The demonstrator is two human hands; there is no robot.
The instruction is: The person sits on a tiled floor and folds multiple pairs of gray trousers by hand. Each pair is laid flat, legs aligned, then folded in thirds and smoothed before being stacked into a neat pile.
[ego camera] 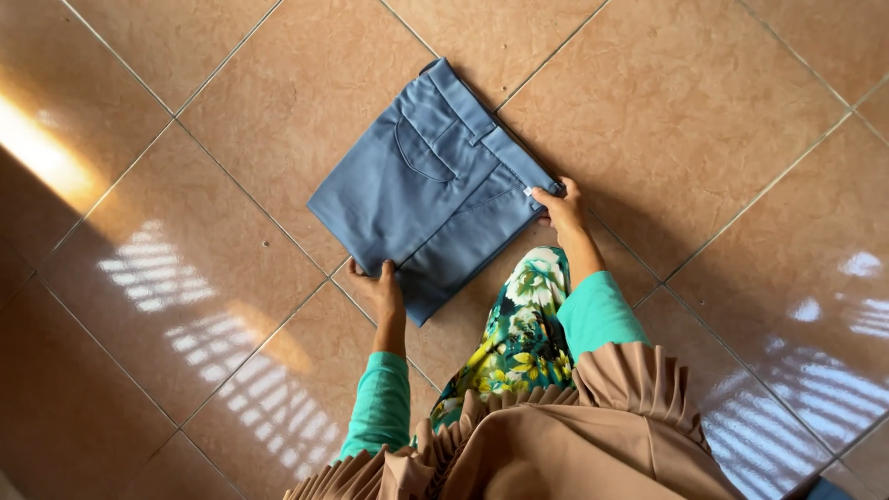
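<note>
Glossy brown tiled floor [704,120], sunlight streaks on it. Folded blue-grey trousers [426,190] lie flat on the tiles, set diagonal to the grout lines, so we can press the fold. Our left hand [382,289] pinches the near corner; right hand [560,206] grips the waistband end, both arms stretched forward, teal sleeves [597,310] showing.
</note>
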